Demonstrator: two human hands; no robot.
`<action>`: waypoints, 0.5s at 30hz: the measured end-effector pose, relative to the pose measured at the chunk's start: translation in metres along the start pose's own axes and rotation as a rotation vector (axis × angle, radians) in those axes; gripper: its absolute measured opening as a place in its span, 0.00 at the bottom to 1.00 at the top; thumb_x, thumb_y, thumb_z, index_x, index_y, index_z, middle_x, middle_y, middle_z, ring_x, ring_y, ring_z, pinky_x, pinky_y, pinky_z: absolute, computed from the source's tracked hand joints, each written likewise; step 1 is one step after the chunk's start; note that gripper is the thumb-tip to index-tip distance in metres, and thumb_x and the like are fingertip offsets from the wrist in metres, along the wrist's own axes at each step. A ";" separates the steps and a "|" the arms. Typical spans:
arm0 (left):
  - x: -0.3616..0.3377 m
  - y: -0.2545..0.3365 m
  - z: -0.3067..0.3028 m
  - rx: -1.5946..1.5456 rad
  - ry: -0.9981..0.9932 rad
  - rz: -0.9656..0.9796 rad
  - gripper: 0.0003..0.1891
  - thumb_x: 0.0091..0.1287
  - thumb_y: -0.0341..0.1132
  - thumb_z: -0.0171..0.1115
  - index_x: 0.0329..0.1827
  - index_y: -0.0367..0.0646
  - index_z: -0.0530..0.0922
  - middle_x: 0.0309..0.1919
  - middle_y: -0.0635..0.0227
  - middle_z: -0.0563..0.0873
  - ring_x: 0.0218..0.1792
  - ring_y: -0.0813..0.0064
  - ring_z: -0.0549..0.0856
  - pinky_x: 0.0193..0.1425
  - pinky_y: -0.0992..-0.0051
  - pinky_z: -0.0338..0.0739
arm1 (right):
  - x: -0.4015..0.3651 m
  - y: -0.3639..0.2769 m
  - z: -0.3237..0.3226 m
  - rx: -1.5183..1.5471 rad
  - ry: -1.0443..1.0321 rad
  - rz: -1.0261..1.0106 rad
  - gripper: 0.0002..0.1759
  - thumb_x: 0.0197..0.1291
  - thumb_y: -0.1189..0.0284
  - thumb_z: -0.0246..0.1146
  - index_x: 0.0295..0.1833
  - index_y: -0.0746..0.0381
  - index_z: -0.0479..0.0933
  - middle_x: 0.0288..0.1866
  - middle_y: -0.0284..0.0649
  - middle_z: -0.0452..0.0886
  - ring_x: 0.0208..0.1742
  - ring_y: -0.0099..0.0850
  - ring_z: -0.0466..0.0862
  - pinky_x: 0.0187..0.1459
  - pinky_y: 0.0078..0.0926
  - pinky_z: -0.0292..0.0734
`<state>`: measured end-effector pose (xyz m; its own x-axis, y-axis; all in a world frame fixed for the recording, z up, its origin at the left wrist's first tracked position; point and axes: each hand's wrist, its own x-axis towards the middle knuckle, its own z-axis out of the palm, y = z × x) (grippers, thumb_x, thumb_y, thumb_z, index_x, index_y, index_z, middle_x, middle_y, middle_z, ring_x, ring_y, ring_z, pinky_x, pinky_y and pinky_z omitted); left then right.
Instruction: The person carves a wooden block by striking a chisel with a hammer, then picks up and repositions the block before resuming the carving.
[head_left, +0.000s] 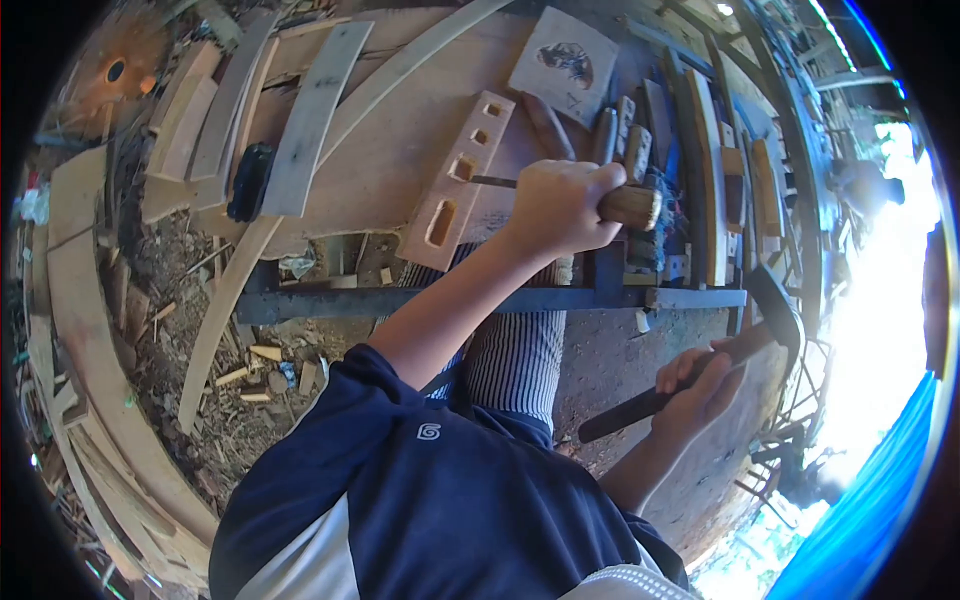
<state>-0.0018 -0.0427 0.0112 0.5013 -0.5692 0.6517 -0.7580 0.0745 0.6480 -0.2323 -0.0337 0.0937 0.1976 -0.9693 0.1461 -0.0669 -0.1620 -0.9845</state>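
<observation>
My left hand (pixel 565 205) is closed around a chisel, whose wooden handle (pixel 634 208) sticks out to the right of my fist. Its thin metal blade points left, with the tip at a square hole in a pale wooden board (pixel 422 235). Several rectangular holes run along that board, which lies slanted on the bench, near my legs. Lower right, my right hand (pixel 697 388) grips a hammer by its dark handle (pixel 630 414). The hammer's metal head (pixel 776 308) is raised off to the right, apart from the chisel.
Several hand tools (pixel 607 135) lie beyond my left hand, near a flat board with a dark patch (pixel 565 62). Planks (pixel 320 120) and a dark object (pixel 250 182) rest at the left. Wood scraps (pixel 265 352) litter the ground. A bench rail (pixel 430 302) crosses before my legs.
</observation>
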 end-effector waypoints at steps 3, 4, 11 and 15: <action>0.001 -0.002 -0.001 -0.032 -0.018 0.009 0.09 0.47 0.35 0.67 0.28 0.49 0.75 0.19 0.70 0.80 0.23 0.65 0.84 0.27 0.66 0.75 | -0.004 0.001 0.003 -0.045 0.011 0.018 0.14 0.74 0.63 0.49 0.51 0.64 0.64 0.21 0.35 0.68 0.15 0.21 0.66 0.16 0.19 0.62; 0.000 -0.002 0.000 -0.030 -0.026 0.002 0.08 0.47 0.35 0.66 0.27 0.49 0.75 0.19 0.70 0.80 0.23 0.65 0.83 0.27 0.66 0.75 | -0.004 0.000 0.002 -0.049 0.017 0.017 0.14 0.74 0.63 0.49 0.51 0.64 0.64 0.21 0.35 0.68 0.15 0.21 0.66 0.16 0.19 0.62; 0.012 -0.002 -0.011 -0.091 -0.053 -0.170 0.07 0.49 0.38 0.67 0.29 0.50 0.79 0.20 0.65 0.81 0.23 0.61 0.83 0.26 0.66 0.75 | 0.003 -0.016 0.004 -0.021 -0.004 -0.041 0.17 0.73 0.59 0.51 0.51 0.63 0.65 0.20 0.35 0.67 0.15 0.21 0.66 0.15 0.19 0.61; 0.014 -0.002 -0.017 -0.097 -0.029 -0.207 0.07 0.50 0.38 0.68 0.28 0.50 0.79 0.19 0.64 0.82 0.24 0.61 0.84 0.26 0.67 0.75 | 0.011 -0.031 0.004 0.000 0.031 -0.195 0.19 0.73 0.56 0.51 0.50 0.63 0.66 0.19 0.36 0.67 0.14 0.21 0.65 0.14 0.19 0.60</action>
<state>0.0138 -0.0366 0.0259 0.6285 -0.6037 0.4904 -0.5959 0.0313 0.8024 -0.2242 -0.0382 0.1254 0.1767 -0.9250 0.3365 -0.0306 -0.3469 -0.9374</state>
